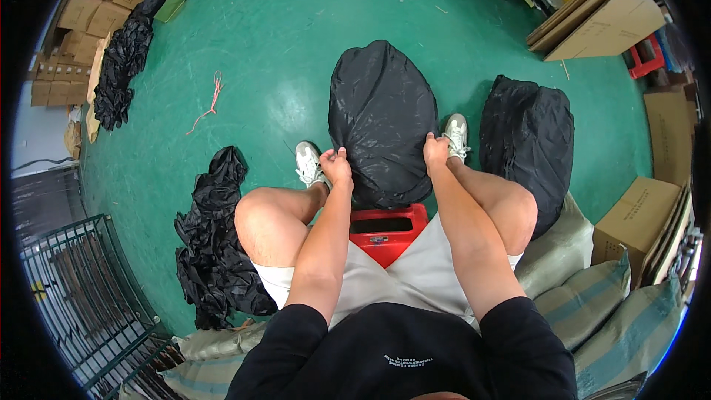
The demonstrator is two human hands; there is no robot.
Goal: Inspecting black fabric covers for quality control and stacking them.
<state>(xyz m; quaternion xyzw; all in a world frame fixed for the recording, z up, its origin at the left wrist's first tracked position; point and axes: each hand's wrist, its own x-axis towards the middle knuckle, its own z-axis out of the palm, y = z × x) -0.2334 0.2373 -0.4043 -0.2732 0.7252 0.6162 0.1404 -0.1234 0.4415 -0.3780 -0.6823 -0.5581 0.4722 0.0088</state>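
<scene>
A large rounded bundle wrapped in black fabric (381, 115) is on the floor between my feet. My left hand (337, 167) is closed at its near left edge, with thumb and finger pinched at the black fabric. At its right edge my right hand (436, 152) grips the fabric, the fingers partly hidden from above. Both forearms reach forward over my bent knees. What lies under the black fabric is hidden. Just behind the bundle, between my legs, shows a red plastic stool (387, 252) with an opening in its top.
To the right stands another black-wrapped bundle (527, 141). Crumpled black fabric (215, 252) lies left, with more fabric (124, 67) by stacked cartons (81, 15). Woven sacks (585, 307) lie behind right, below a cardboard box (637, 215). A metal rack (89, 289) stands left; pink string (213, 101) lies ahead.
</scene>
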